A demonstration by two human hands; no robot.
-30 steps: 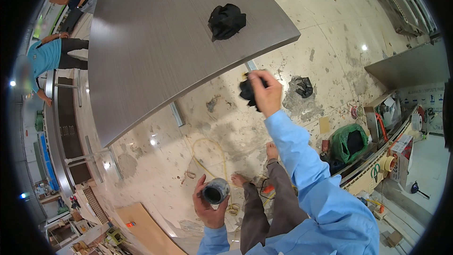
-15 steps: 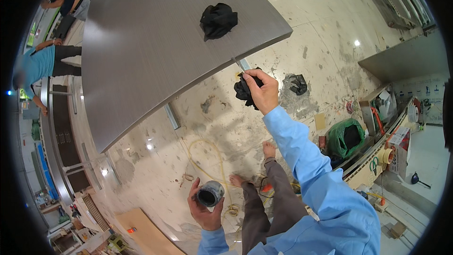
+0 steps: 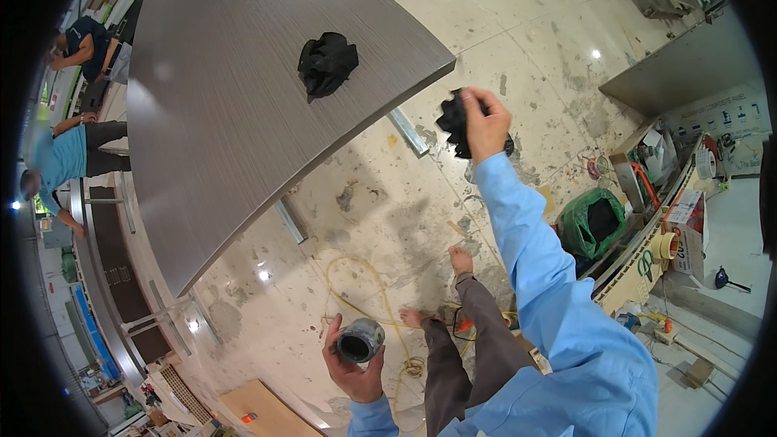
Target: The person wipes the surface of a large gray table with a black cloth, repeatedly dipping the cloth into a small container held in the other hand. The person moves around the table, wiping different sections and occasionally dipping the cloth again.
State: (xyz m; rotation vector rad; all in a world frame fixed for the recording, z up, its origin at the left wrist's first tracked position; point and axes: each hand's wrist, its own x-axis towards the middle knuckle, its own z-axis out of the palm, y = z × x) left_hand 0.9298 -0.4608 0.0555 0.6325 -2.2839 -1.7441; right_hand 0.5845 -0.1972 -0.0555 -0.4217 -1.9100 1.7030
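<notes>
My left hand (image 3: 356, 368) is wrapped around a small grey, stained jar (image 3: 361, 340) whose open top shows a dark inside. Out to the right, clear of the panel's corner, my right hand (image 3: 488, 125) pinches a crumpled black cloth (image 3: 455, 123). Any thin tool in those fingers is hidden. A large grey-brown wood-grain panel (image 3: 243, 113) stretches across the upper left, raised above the floor. On its top lies another crumpled black cloth (image 3: 328, 65). Part of a further black piece (image 3: 509, 146) shows on the floor behind my right wrist.
Metal bars (image 3: 409, 131) show under the panel. A yellow hose (image 3: 352, 263) loops on the stained floor. To the right are a green bag (image 3: 595, 222) and a cluttered shelf (image 3: 647, 255). One person in a blue shirt (image 3: 65, 150) and another in a dark shirt (image 3: 87, 36) are at far left.
My right hand has pulled away from the panel's edge, up and to the right, carrying the black cloth. The thin stick seen in it earlier no longer shows. My left hand still holds the jar.
</notes>
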